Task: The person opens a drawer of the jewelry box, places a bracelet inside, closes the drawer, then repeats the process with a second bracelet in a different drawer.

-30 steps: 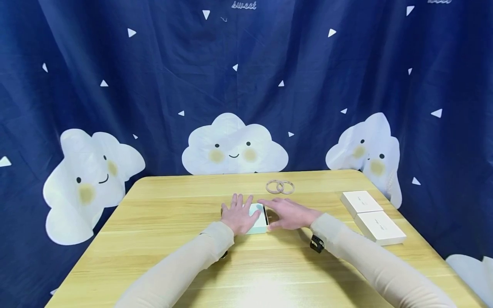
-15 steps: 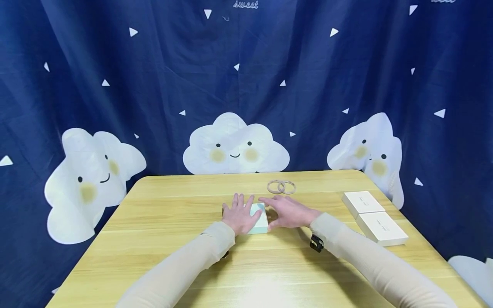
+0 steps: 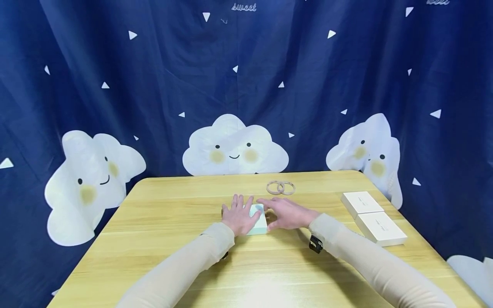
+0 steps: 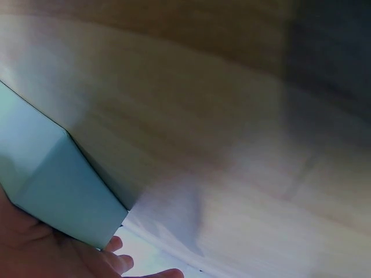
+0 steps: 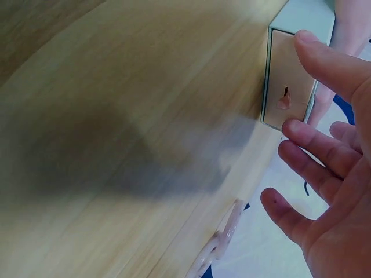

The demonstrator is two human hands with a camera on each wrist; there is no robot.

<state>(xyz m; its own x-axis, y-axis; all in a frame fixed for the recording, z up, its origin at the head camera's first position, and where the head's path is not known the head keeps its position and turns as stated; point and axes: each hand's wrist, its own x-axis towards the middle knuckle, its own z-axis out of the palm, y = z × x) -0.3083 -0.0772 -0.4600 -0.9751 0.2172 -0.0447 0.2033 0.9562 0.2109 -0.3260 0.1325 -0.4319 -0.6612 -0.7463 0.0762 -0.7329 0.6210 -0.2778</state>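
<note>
On the table, a small mint-green drawer box (image 3: 259, 222) lies under my left hand (image 3: 239, 219). That hand rests across the box with its fingers spread; in the left wrist view its palm lies along the green box wall (image 4: 69, 191). My right hand (image 3: 291, 214) is at the box's right end, fingers extended. In the right wrist view, the thumb and a fingertip touch the pinkish drawer front (image 5: 288, 72), which has a small pull tab (image 5: 284, 101). The drawer front sits about level with the box's edge.
Two pale bangles (image 3: 280, 188) overlap on the table (image 3: 173, 214) beyond my right hand. Two white boxes (image 3: 361, 202) stand end to end near the right edge. A dark blue cloud-print curtain (image 3: 161, 85) hangs behind the table.
The dark gap at the box's right end, visible a second ago, has vanished as the drawer went in leftward. Both hands have stayed almost in place.
</note>
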